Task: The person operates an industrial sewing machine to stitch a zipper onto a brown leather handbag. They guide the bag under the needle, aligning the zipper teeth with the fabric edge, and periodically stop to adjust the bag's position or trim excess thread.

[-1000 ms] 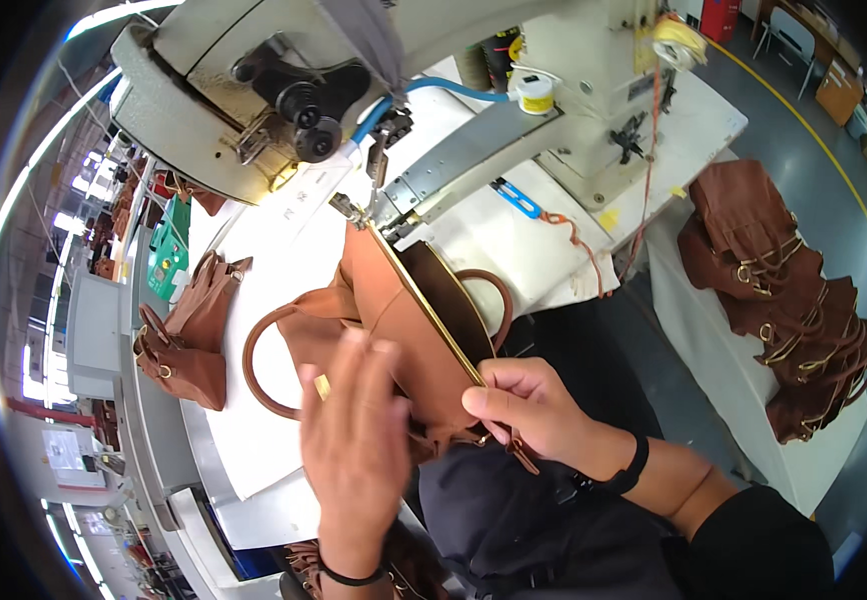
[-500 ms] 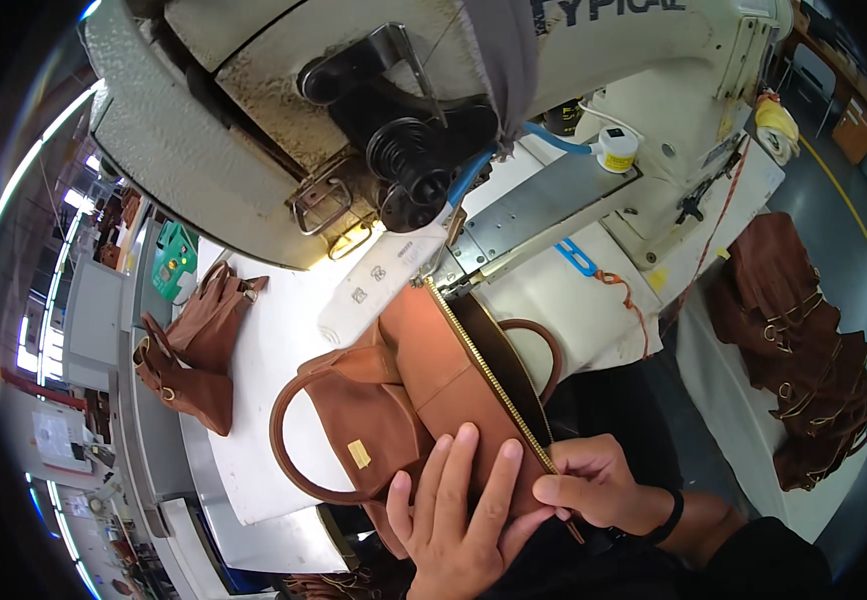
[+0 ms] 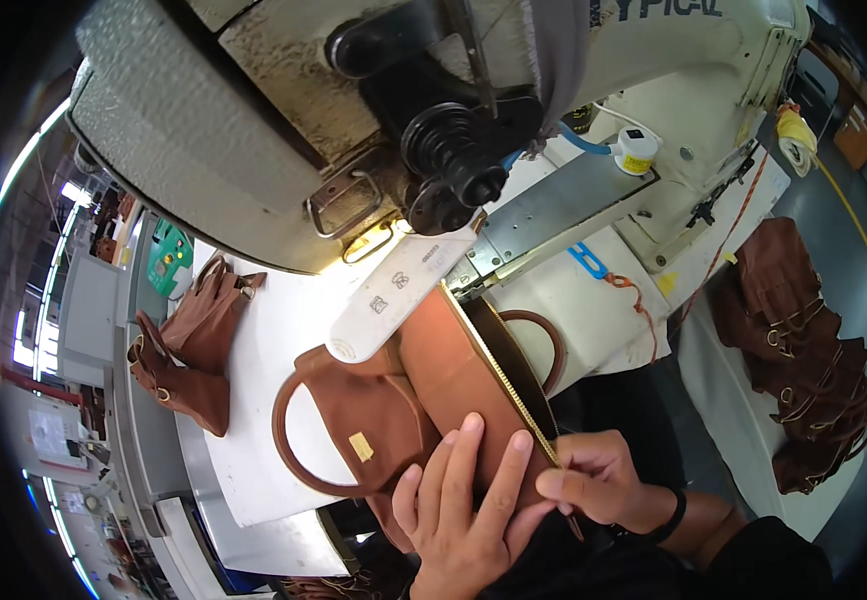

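A brown leather handbag [image 3: 374, 425] lies tilted under the head of a sewing machine [image 3: 244, 150], its gold zipper [image 3: 502, 375] running from the machine's narrow arm [image 3: 554, 215] down to my hands. My left hand [image 3: 469, 510] rests flat on the bag's side panel, fingers spread. With thumb and fingers pinched together, my right hand [image 3: 599, 480] grips the zipper edge at the near end. One round handle loops out on the left, another on the right. A white lamp-like bar [image 3: 394, 300] hides the stitching spot.
Two finished-looking brown bags [image 3: 194, 345] stand on the white table [image 3: 264, 440] at left, near a green box [image 3: 166, 258]. Several brown leather pieces [image 3: 794, 350] with metal rings are stacked at right. An orange cord [image 3: 639, 310] with a blue tag hangs by the machine.
The view has shifted slightly, with the machine head appearing larger and nearer. Both hands keep their places on the bag, the right still pinching the zipper edge.
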Demonstrator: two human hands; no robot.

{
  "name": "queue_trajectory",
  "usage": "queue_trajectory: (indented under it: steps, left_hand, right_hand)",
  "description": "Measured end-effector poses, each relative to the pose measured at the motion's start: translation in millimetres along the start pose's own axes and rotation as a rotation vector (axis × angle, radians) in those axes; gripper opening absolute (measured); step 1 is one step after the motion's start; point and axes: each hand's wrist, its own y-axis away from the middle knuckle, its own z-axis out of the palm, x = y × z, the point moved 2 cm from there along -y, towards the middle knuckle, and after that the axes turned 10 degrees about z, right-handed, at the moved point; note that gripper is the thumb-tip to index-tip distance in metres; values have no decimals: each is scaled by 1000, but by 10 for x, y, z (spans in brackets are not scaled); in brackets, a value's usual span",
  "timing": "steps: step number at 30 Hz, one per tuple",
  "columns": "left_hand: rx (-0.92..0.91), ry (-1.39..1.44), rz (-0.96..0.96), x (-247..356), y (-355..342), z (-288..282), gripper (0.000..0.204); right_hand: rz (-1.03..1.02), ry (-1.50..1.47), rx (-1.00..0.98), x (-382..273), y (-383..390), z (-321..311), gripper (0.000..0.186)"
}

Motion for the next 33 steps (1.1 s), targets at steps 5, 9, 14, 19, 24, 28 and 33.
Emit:
queue_trajectory:
  steps: [5, 9, 14, 19, 24, 28, 33]
  left_hand:
    - [9, -28, -52, -145, -49, 158, 59]
    - [13, -40, -46, -213, -125, 180, 60]
    - [4, -30, -42, -255, -146, 168, 62]
    - [25, -1, -45, -313, -196, 180, 60]
    - [59, -14, -11, -426, -309, 233, 62]
    - [53, -12, -11, -441, -341, 213, 62]
    - [51, -31, -16, -438, -345, 212, 61]
  right_hand:
    - [-5, -3, 6, -25, -175, -10, 32]
    - [-2, -16, 10, -17, -275, -21, 33]
    - [2, -33, 14, -55, -316, 15, 32]
    - [-7, -37, 40, -59, -411, 16, 31]
    - [25, -80, 59, -76, -552, -4, 32]
    - [-9, -70, 46, -86, -598, 5, 32]
    - [-6, -73, 14, -57, -608, -12, 33]
